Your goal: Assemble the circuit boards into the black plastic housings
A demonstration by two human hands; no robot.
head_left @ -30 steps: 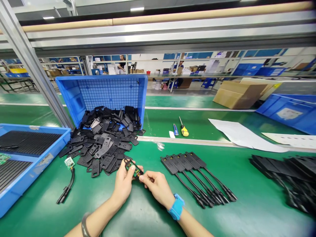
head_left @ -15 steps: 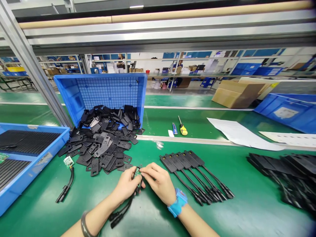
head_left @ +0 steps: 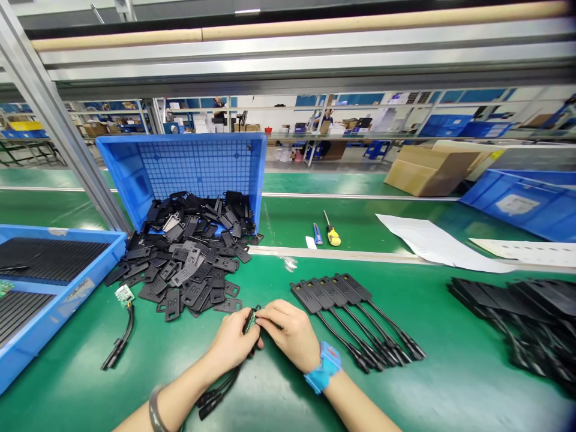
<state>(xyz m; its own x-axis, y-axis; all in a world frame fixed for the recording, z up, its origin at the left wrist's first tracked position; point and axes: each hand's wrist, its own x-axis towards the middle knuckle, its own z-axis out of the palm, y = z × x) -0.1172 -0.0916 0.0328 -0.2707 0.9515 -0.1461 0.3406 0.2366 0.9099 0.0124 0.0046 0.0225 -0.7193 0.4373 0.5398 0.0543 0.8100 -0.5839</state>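
My left hand is closed around a small green circuit board that seems to sit in a black plastic case. Black cables with connector ends hang from it below my palm. Thumb and fingers of my right hand pinch at the board's upper right edge; whatever lies between those fingertips is too small to make out. To the right, several finished-looking black cases with cables lie in a slanted row. On the left rests another circuit board with a black cable.
A tipped blue crate spills black plastic covers behind my hands. Blue tray stands at left. Utility knife, yellow screwdriver and paper lie farther back. More cabled black cases are piled at right.
Both hands stay together over the board, having shifted very slightly. The board looks turned a little in my left hand, and my right fingertips remain at its edge.
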